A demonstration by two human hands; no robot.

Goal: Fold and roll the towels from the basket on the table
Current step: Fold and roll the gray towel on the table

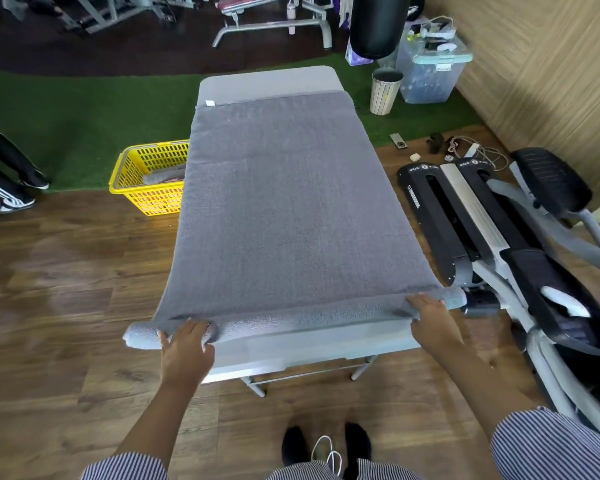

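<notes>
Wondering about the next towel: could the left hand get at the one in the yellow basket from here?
Probably not without stepping over. The left hand rests on the towel roll at the table's near end, while the yellow basket sits on the floor beside the table's far left side.

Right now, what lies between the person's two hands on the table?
In the head view, only the rolled near edge of the grey towel runs between the left hand and the right hand; nothing else sits there.
</notes>
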